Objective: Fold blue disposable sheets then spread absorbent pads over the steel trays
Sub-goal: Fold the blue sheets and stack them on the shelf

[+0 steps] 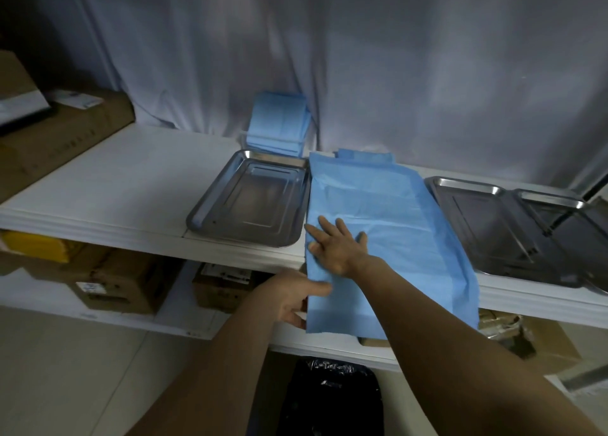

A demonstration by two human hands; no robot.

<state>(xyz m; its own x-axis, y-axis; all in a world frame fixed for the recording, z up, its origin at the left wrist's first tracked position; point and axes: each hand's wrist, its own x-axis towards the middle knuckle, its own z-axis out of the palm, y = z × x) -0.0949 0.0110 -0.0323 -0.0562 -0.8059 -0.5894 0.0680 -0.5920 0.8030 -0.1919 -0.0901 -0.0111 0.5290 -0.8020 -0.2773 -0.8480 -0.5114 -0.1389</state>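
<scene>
Our right fingers (332, 230) lie spread and flat on the blue sheet (378, 215), palm down near its left edge, which we judge pins the thin material so it cannot slide while the other side is worked. The right hand (337, 246) grips nothing; it only presses. Our left fingers (316, 289) pinch the sheet's left edge lower down, thumb on top and the others tucked beneath, where the sheet hangs past the front of the shelf (131, 179). The left hand (292, 299) sits just below the shelf's front lip, probably ready to lift or tug that edge taut.

The sheet runs lengthways from the back of the shelf to over its front, covering whatever is under it; we cannot tell whether a tray lies beneath. Its overhang likely gives us a free edge to grab.

Just left of it, touching its edge, an empty steel tray (248, 198) stands bare. To the right, two more steel trays (513, 225) sit side by side, also uncovered. Behind the left tray a stack of folded blue sheets (279, 124) leans against the white curtain (362, 57), within easy reach as supply.

Cardboard boxes (108, 281) fill the lower shelf, and a black bag (332, 396) sits on the floor. White labels show on the boxes, but the print is too small and dim for us to read; no brand can be made out.
</scene>
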